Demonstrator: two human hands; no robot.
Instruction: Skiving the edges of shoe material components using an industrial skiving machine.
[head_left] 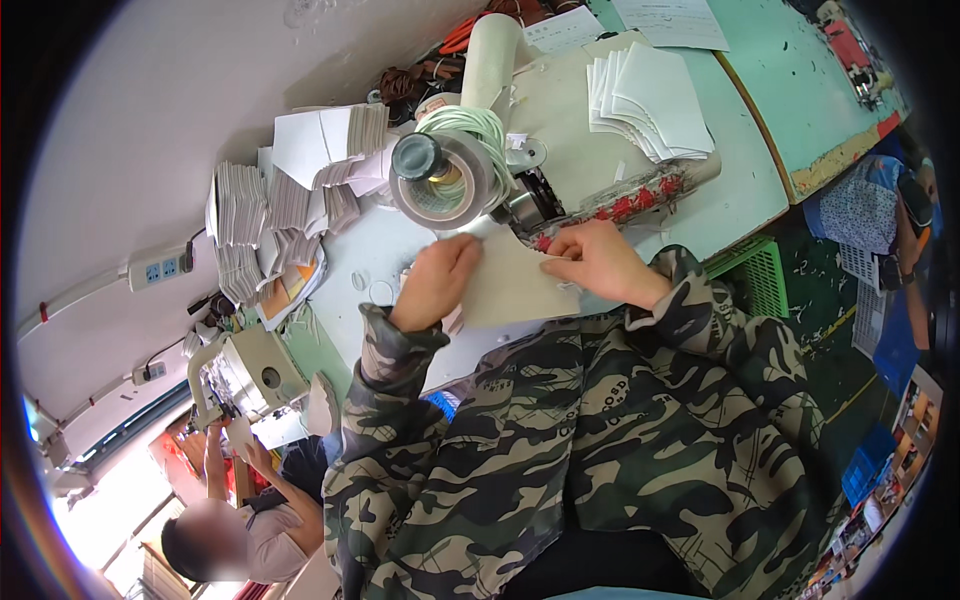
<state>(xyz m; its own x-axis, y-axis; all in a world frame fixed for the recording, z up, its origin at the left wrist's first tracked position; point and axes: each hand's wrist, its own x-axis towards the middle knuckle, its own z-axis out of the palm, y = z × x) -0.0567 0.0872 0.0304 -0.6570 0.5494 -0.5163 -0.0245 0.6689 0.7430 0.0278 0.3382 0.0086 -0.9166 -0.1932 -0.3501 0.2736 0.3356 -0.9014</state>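
A flat beige piece (520,290), sheet-like with an angled upper edge, lies between my hands; whether it is fabric, card or leather I cannot tell. My left hand (440,280) grips its left edge with the fingers closed. On its upper right edge my right hand (605,262) pinches the piece between thumb and fingers. Just beyond the piece stands a sewing-type machine (490,65) with a dark round knob (418,157) and a coil of pale green cord (470,130). A bar wrapped in clear and red-patterned material (625,203) runs to the right, close to my right hand.
Stacks of white cut pieces (240,205) stand at the left, and a fanned pile (655,100) lies at the back right. A green crate (750,280) is below the table's right edge. Lower left, a co-worker (270,520) works at another machine (262,375).
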